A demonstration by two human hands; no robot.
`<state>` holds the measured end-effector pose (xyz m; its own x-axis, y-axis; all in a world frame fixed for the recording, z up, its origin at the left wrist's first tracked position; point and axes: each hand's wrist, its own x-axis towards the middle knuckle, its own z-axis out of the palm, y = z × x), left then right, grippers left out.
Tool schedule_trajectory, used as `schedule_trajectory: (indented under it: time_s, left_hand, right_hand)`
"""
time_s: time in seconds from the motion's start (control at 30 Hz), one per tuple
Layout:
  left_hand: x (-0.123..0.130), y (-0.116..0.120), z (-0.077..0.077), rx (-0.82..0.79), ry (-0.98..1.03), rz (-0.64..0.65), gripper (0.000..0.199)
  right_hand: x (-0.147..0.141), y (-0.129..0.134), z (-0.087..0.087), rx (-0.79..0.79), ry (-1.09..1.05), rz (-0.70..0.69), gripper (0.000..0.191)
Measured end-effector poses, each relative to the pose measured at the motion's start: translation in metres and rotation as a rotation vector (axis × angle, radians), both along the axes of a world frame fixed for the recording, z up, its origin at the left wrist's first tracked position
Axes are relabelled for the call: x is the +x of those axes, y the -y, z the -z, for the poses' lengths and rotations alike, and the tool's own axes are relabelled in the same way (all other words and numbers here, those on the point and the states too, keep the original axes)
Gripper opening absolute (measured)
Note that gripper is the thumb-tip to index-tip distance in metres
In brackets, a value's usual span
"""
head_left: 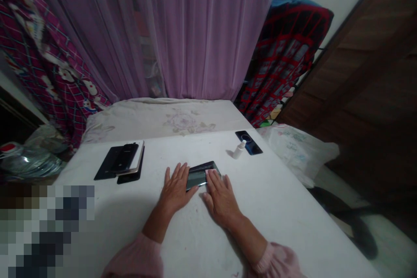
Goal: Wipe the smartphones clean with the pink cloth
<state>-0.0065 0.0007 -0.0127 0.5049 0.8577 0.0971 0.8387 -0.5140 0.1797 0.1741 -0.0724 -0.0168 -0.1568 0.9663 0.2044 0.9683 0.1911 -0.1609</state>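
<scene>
A dark, glossy smartphone [197, 179] lies flat on the white tabletop in front of me. My left hand [175, 186] rests palm down at its left end, fingers stretched and spread, the thumb along the near edge. On the phone's right part, my right hand [222, 195] presses a small pink cloth [210, 172] under its fingertips; most of the cloth is hidden by the fingers. Beyond the right hand stands a small white spray bottle [239, 150], upright. Behind the bottle lies another dark phone [249, 142] with a ring on its surface.
Several dark devices [122, 160] are stacked on the left of the white-covered table [182, 234]. A flowered cloth [146, 117] covers the far part, before purple curtains [202, 30]. A white plastic bag [293, 150] is off the right edge, a large clear bottle [29, 163] off the left.
</scene>
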Motion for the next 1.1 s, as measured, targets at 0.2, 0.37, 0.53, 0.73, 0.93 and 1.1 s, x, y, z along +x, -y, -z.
schedule_trajectory:
  time_s: [0.2,0.37,0.53,0.73,0.93,1.1]
  left_hand:
    - [0.001,0.0,-0.005,-0.03,-0.015,-0.003,0.063]
    - [-0.001,-0.001,-0.002,-0.034,-0.025,0.0,0.063]
    - [-0.002,-0.001,0.002,-0.013,0.001,0.001,0.063]
    - [0.0,0.0,-0.004,-0.052,-0.011,0.002,0.065]
    - [0.0,-0.001,-0.004,-0.04,0.004,0.002,0.063]
    - [-0.001,-0.001,-0.001,-0.039,0.017,0.003,0.064]
  right_hand:
    - [-0.001,-0.021,-0.004,-0.028,0.006,0.043,0.054]
    - [-0.013,-0.044,-0.008,-0.004,-0.026,0.021,0.054]
    - [-0.01,-0.007,0.004,0.085,-0.019,-0.115,0.058]
    - [0.013,-0.007,0.006,0.021,0.008,0.084,0.058]
    - [-0.004,-0.038,-0.004,0.004,-0.029,0.056,0.057]
    - [-0.005,-0.008,0.002,0.067,-0.017,-0.106,0.06]
